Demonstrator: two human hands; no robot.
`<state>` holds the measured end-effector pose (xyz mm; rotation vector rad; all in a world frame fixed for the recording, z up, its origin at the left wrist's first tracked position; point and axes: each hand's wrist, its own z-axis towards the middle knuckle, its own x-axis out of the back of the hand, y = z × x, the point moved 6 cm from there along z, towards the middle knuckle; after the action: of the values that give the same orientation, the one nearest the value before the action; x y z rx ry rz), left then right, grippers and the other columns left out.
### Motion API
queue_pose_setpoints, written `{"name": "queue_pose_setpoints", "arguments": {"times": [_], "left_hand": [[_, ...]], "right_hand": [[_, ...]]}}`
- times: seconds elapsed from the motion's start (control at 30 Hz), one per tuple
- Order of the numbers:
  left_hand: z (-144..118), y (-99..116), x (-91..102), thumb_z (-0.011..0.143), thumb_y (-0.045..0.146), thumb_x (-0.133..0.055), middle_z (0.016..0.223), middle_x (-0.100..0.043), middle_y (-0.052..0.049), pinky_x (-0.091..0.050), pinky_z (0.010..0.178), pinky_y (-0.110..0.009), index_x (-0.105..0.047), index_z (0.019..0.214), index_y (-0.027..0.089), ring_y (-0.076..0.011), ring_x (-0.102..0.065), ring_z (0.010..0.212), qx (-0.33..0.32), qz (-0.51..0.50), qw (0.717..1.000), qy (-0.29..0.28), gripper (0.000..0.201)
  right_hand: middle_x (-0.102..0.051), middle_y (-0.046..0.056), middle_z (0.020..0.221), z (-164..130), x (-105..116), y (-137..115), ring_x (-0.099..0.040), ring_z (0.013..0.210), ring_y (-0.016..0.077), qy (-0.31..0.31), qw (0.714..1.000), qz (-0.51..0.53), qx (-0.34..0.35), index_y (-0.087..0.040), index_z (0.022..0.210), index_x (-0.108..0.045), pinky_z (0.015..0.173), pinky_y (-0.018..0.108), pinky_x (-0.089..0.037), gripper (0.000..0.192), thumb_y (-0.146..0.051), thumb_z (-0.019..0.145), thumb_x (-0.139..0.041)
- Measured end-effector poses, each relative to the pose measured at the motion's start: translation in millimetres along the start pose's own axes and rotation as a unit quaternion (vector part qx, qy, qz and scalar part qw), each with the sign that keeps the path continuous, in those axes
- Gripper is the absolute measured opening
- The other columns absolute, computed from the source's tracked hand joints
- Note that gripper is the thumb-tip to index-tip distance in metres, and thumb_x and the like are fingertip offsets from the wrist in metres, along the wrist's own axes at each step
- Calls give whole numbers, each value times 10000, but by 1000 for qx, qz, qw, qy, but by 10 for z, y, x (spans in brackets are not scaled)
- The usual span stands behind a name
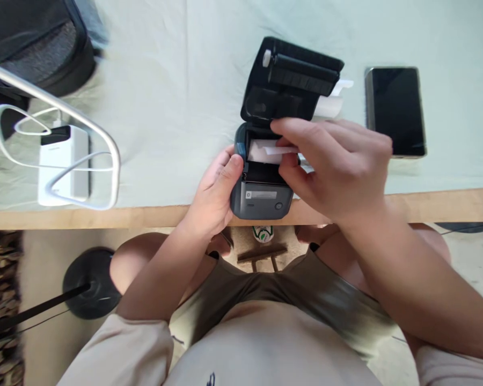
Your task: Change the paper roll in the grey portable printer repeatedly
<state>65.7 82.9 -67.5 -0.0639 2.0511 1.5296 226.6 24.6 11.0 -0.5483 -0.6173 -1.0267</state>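
A small dark grey label printer (261,201) sits at the table's near edge with its lid (292,80) swung up and back. My left hand (221,185) grips the printer's left side, thumb on top of the casing. White paper (261,151) lies in the open compartment. Over the right side of the compartment, my right hand (338,161) pinches the paper's loose end between thumb and fingers. Those fingers hide part of the compartment. Behind the lid and right hand, a white rolled piece of paper (329,106) shows in part on the table.
To the right lies a black-screened phone-like device (396,110). A white power bank (64,161) with looped white cable stands on the left, under a white curved bar (104,131). A black bag (44,48) occupies the far left corner. The wooden table edge (104,218) runs before my knees.
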Motion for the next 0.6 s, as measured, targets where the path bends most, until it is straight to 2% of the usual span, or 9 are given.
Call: {"name": "queue_pose_setpoints", "arguments": {"times": [0.1,0.17,0.27,0.33,0.4,0.5,0.57,0.6], "left_hand": [[17,-6,-8,936,565,-893,1020,-793,14,-662,869,-189,-795,1102,203,-119,-793,977,11,-13,1000,-5,411],[32,-11,-8,912,555,-919,957,-772,22,-648,816,-171,-786,1082,199,-105,-773,910,17,-27,999,-6,416],[43,14,-10,910,566,-915,911,-739,21,-625,730,-177,-764,1087,195,-104,-758,853,8,-32,999,-6,438],[36,18,-34,842,532,-975,893,-732,23,-615,673,-194,-730,1110,197,-111,-746,789,24,-25,999,-22,494],[21,15,-58,751,430,-1043,880,-741,27,-611,646,-203,-685,1142,204,-114,-728,730,49,-8,998,-45,577],[5,30,-47,728,339,-1048,880,-746,20,-611,663,-199,-653,1196,213,-113,-713,724,48,37,996,-65,625],[9,30,-20,719,330,-1048,905,-742,15,-602,673,-189,-658,1240,221,-110,-705,742,38,63,995,-74,660],[14,22,-7,701,318,-1054,920,-739,13,-598,679,-186,-660,1255,226,-110,-702,754,37,70,994,-79,686]], "right_hand": [[-749,-27,897,0,84,-133,-667,771,105,9,996,58,73,-205,1139,-647,746,321,-509,161,-118,1004,-634],[-767,-17,910,-14,107,-214,-671,771,102,-15,989,102,111,-186,1107,-645,744,329,-525,135,-131,990,-681],[-799,0,964,-29,123,-268,-730,825,107,-39,985,129,111,-182,1115,-657,754,320,-540,110,-162,1012,-690],[-803,-8,956,-28,116,-274,-766,869,116,-48,984,140,97,-198,1097,-660,777,319,-555,86,-201,1024,-705],[-784,-24,893,-17,118,-245,-764,845,114,-32,983,166,74,-209,1068,-661,779,316,-562,65,-219,1022,-707],[-746,-15,879,-23,182,-56,-715,829,108,83,977,198,-15,-211,1033,-650,749,288,-535,71,-173,976,-667],[-747,40,1134,-77,187,141,-726,1038,151,140,962,211,-104,-231,1134,-641,794,288,-540,206,-203,931,-659],[-702,68,1334,-105,139,235,-715,1202,183,124,957,215,-148,-261,1256,-617,863,307,-568,318,-248,939,-640]]}}
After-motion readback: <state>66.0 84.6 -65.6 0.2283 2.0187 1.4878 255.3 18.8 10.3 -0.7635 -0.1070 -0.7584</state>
